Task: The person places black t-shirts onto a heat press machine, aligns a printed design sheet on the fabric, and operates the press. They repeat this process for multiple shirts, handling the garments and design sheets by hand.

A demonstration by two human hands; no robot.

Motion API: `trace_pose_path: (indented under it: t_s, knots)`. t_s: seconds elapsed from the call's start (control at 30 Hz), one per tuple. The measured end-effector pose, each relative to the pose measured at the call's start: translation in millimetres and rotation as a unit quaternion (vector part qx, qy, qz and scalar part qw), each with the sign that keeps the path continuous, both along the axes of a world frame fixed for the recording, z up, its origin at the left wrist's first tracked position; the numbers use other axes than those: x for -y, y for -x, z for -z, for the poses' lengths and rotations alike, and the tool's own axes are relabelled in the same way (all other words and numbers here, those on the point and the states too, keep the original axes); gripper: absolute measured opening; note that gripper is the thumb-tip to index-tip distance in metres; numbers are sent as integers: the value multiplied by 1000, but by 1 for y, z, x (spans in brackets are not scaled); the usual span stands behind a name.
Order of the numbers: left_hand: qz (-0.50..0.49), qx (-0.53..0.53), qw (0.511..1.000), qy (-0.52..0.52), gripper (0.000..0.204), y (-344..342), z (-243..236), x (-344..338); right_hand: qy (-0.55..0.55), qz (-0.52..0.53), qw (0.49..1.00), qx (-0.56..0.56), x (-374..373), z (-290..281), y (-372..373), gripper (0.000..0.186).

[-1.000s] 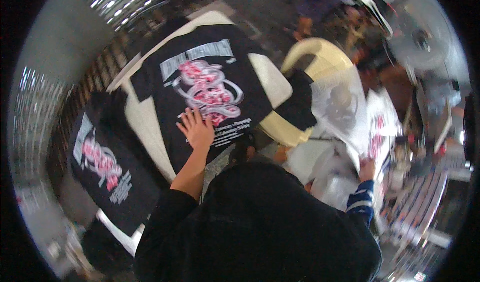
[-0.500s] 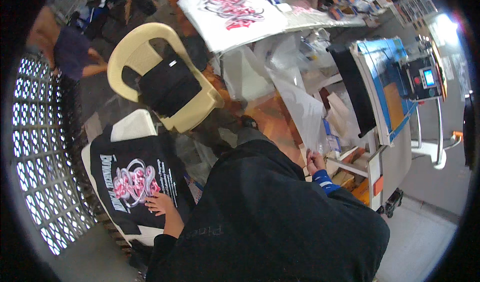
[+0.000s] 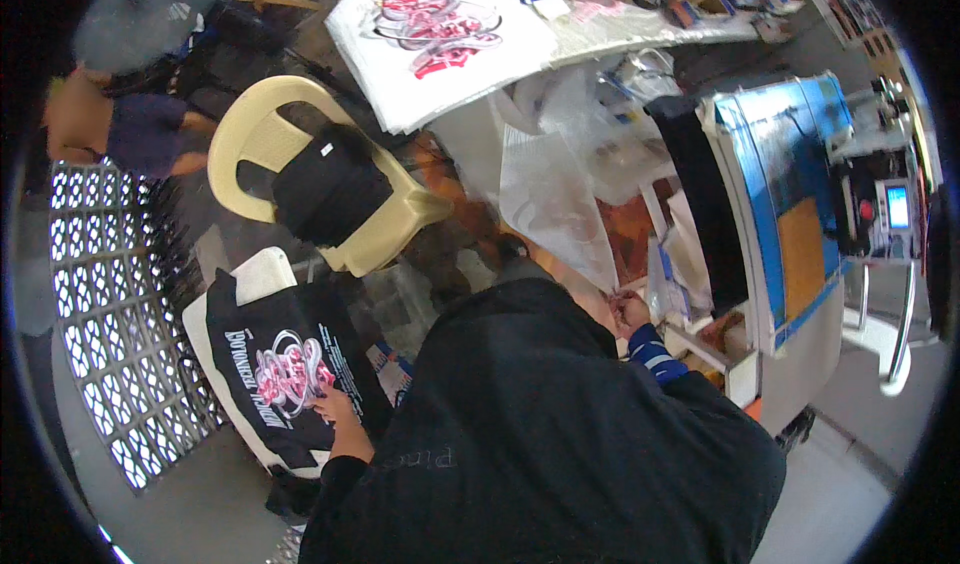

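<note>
A black shirt [image 3: 352, 339] with a pink-and-white printed design lies spread over a white board [image 3: 268, 276] at the left. My left hand [image 3: 338, 407] rests on it at the edge of the print, fingers out and holding nothing. Off to the right, my right hand [image 3: 631, 313] pinches the lower corner of a translucent film sheet [image 3: 555, 202]. The sheet hangs up and away from that hand, with a faint outline on it. Its fingertips are partly hidden.
Ahead stands a cream plastic chair [image 3: 375, 249] with folded black cloth [image 3: 332, 184]. Beyond it, a table holds printed white sheets [image 3: 365, 59]. A heat press [image 3: 765, 199] with a blue-edged surface stands at the right. A person [image 3: 140, 129] is at the far left, near a lattice wall [image 3: 125, 314].
My right hand has drawn the film sheet nearer, and the sheet has swung to the left. The left hand stays on the shirt, its fingers less spread. The whole view has shifted slightly.
</note>
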State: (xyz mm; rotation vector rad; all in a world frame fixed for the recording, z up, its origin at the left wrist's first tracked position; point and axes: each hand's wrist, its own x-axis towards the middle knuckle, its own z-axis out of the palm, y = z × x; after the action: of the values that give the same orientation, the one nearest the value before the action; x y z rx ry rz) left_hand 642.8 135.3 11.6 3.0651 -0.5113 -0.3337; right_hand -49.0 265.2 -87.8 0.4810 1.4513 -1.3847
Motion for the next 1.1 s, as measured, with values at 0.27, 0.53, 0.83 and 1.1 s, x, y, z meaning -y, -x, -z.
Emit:
trace_pose_path:
  t_s: [0.27, 0.53, 0.83, 1.1]
  knots:
    - [119, -63, 989, 69, 77, 44, -55, -47, -70, -63, 994, 60, 122, 97, -4, 29]
    - [132, -54, 988, 64, 68, -11, -70, -97, -303, -451, 743, -392, 235, 36, -67, 46]
    - [-172, 23, 981, 91, 69, -196, -18, -108, -8, -668, 608, -429, 183, 77, -136, 51]
    - [-109, 89, 917, 374, 31, -323, -2, -13, 42, -740, 548, -387, 110, -83, -309, 41]
